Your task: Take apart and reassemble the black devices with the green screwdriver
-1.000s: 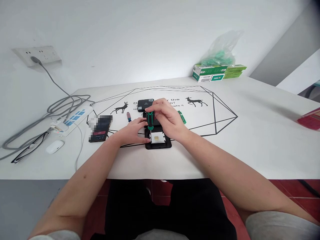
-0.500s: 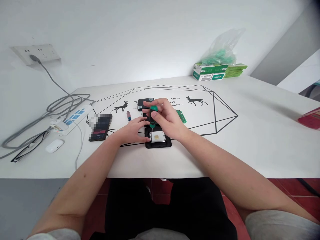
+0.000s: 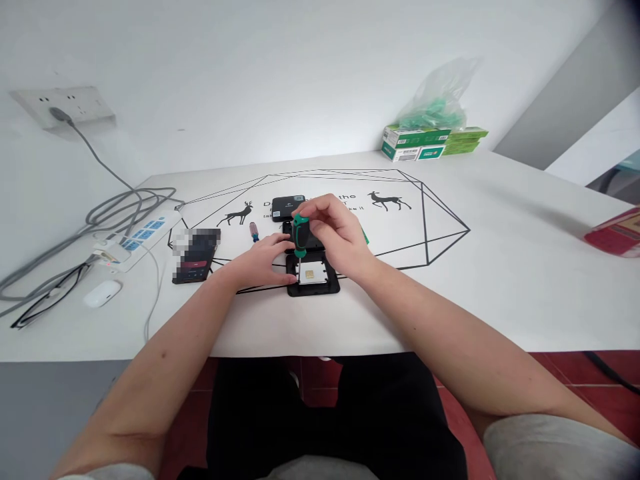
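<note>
My right hand (image 3: 336, 237) grips the green and black handle of a screwdriver (image 3: 299, 235) held upright, its tip down on the upper left corner of a silver board inside an open black case (image 3: 314, 279). My left hand (image 3: 260, 259) rests flat on the table with its fingers against the case's left edge, steadying it. A second small black box (image 3: 287, 207) lies just behind the hands. A small red and blue screwdriver (image 3: 254, 231) lies on the table left of the case.
A dark phone (image 3: 194, 255) lies left of my left hand. Further left are a power strip (image 3: 134, 240) with grey cables, a white mouse (image 3: 103, 293) and glasses (image 3: 43, 303). Green boxes (image 3: 433, 143) with a plastic bag stand at the back right. A red object (image 3: 617, 233) sits at the right edge.
My right fingers shifted on the screwdriver handle, turning it; half a second ago its green cap showed above my fingers. The left hand and the case stayed put.
</note>
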